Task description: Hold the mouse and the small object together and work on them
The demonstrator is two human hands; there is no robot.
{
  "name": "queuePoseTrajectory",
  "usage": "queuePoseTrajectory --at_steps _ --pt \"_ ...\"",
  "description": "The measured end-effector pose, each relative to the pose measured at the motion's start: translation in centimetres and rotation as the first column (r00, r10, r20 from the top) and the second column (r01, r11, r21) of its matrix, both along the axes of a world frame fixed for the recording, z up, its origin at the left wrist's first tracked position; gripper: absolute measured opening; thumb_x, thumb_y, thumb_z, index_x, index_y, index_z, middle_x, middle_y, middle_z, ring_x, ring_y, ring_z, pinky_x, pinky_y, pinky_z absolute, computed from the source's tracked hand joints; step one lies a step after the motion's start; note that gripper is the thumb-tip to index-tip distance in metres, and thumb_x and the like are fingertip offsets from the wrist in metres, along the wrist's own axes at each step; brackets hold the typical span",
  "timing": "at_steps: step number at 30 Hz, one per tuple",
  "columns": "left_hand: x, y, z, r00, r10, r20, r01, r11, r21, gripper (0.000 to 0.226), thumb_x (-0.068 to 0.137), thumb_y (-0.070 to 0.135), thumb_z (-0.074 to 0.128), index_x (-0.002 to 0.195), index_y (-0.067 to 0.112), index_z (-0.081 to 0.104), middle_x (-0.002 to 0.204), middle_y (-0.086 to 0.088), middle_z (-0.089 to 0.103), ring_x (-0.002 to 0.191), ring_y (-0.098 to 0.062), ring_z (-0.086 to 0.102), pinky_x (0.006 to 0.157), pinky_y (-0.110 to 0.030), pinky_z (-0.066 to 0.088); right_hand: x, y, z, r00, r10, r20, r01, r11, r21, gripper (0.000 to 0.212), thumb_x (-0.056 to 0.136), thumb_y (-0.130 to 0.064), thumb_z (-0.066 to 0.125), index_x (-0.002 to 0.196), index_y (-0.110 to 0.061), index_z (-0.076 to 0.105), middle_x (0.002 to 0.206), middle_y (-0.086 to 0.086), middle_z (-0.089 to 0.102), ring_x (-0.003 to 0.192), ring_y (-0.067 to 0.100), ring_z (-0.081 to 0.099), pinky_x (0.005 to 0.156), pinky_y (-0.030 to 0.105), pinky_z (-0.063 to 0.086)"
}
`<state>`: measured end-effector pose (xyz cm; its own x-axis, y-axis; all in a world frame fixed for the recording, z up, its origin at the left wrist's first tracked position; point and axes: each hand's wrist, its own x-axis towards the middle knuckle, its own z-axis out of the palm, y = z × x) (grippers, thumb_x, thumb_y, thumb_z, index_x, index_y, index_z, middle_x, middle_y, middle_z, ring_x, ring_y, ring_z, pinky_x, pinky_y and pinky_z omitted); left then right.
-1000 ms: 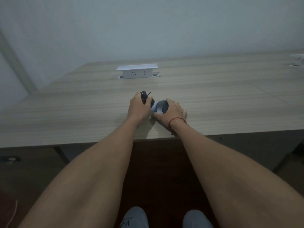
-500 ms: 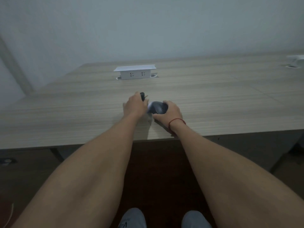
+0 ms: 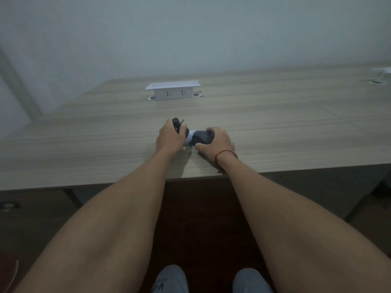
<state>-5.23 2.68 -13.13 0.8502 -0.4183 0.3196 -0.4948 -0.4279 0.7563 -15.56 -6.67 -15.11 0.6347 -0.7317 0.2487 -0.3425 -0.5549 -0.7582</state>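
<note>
Both hands meet near the front of a wood-grain table (image 3: 275,127). My left hand (image 3: 169,138) grips a small black object (image 3: 176,123) with a thin dark stub sticking out of it. My right hand (image 3: 215,142), a red string at its wrist, curls over a dark grey computer mouse (image 3: 202,136). Between the two hands shows a bit of white material (image 3: 190,136), partly hidden by the fingers. What the white piece belongs to is not clear.
A white pop-up socket box (image 3: 172,90) stands at the table's back, with round cable holes beside it. Another white fitting (image 3: 380,72) sits at the far right edge. A pale wall runs behind. Below the table edge are my knees and a dark floor.
The mouse has turned under my right hand, whose fingers now wrap over its far side. The left hand stays on the black object, which shows a little more above the fingers.
</note>
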Motion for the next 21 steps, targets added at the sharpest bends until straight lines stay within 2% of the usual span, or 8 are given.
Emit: queuePoseTrajectory --at_steps 2,5,7,10,12,14,18,21 --pt "0.1 0.3 0.2 0.999 0.010 0.034 -0.012 0.998 0.054 0.036 0.093 0.042 0.050 0.108 0.009 0.055 0.101 -0.009 0.061 0.097 -0.030 0.061 0.090 -0.047 0.052 0.0 0.0 0.0 1.000 0.005 -0.007 -0.005 1.000 -0.005 0.067 0.066 -0.041 0.074 0.126 -0.026 0.048 0.123 -0.002 0.053 0.110 0.019 0.049 0.098 0.043 0.042" --pt "-0.2 0.0 0.9 0.999 -0.005 0.052 0.009 0.997 -0.073 0.036 0.093 0.041 0.050 0.107 0.008 0.055 0.098 -0.006 0.059 0.096 -0.030 0.062 0.087 -0.044 0.053 0.1 0.1 0.0 1.000 0.005 -0.026 -0.006 1.000 -0.019 0.066 0.066 -0.041 0.073 0.125 -0.027 0.049 0.120 -0.002 0.055 0.108 0.019 0.051 0.096 0.042 0.042" --pt "-0.5 -0.2 0.9 0.997 -0.037 0.067 0.036 0.999 0.011 0.038 0.093 0.041 0.049 0.109 0.007 0.055 0.103 -0.011 0.062 0.097 -0.032 0.062 0.086 -0.043 0.053 0.1 0.1 0.0 0.999 0.001 -0.032 -0.002 1.000 -0.023 0.066 0.067 -0.040 0.073 0.126 -0.026 0.049 0.121 -0.001 0.055 0.108 0.020 0.052 0.096 0.042 0.042" --pt "0.0 0.2 1.0 0.991 0.007 0.137 -0.029 0.987 0.157 0.038 0.094 0.040 0.048 0.109 0.005 0.054 0.108 -0.017 0.063 0.097 -0.035 0.061 0.080 -0.040 0.049 0.0 0.1 0.0 1.000 0.008 -0.027 -0.008 1.000 -0.013 0.068 0.068 -0.038 0.073 0.129 -0.024 0.048 0.124 0.000 0.054 0.111 0.021 0.051 0.098 0.044 0.043" --pt "0.1 0.2 1.1 0.987 0.008 0.162 -0.020 0.997 0.071 0.038 0.095 0.040 0.048 0.109 0.005 0.054 0.106 -0.015 0.064 0.095 -0.033 0.062 0.082 -0.042 0.052 -0.1 0.1 0.0 1.000 0.009 -0.022 -0.009 1.000 -0.006 0.067 0.067 -0.038 0.073 0.128 -0.025 0.049 0.123 -0.001 0.055 0.110 0.021 0.051 0.098 0.045 0.043" --pt "-0.1 -0.1 1.3 0.993 -0.025 0.113 0.025 1.000 -0.005 0.038 0.095 0.040 0.049 0.109 0.005 0.055 0.106 -0.014 0.063 0.095 -0.031 0.061 0.086 -0.045 0.053 -0.1 0.2 0.0 1.000 0.008 -0.021 -0.009 1.000 -0.004 0.065 0.066 -0.038 0.073 0.126 -0.026 0.050 0.121 -0.001 0.057 0.107 0.021 0.053 0.097 0.045 0.043" --pt "0.1 -0.1 1.4 0.996 -0.008 0.087 -0.007 0.985 0.171 0.041 0.094 0.040 0.049 0.113 0.004 0.053 0.116 -0.019 0.061 0.105 -0.037 0.059 0.092 -0.046 0.049 -0.1 0.2 0.1 1.000 0.012 -0.017 -0.012 1.000 0.006 0.067 0.068 -0.037 0.074 0.129 -0.025 0.049 0.123 -0.001 0.056 0.111 0.021 0.052 0.099 0.045 0.043" --pt "-0.1 -0.2 1.3 0.993 -0.020 0.116 0.016 0.999 0.038 0.039 0.094 0.040 0.049 0.110 0.005 0.055 0.110 -0.016 0.063 0.101 -0.035 0.060 0.089 -0.047 0.050 -0.1 0.2 0.2 1.000 0.010 -0.024 -0.010 1.000 0.009 0.065 0.068 -0.038 0.074 0.128 -0.026 0.049 0.122 -0.002 0.058 0.109 0.020 0.053 0.099 0.045 0.042"
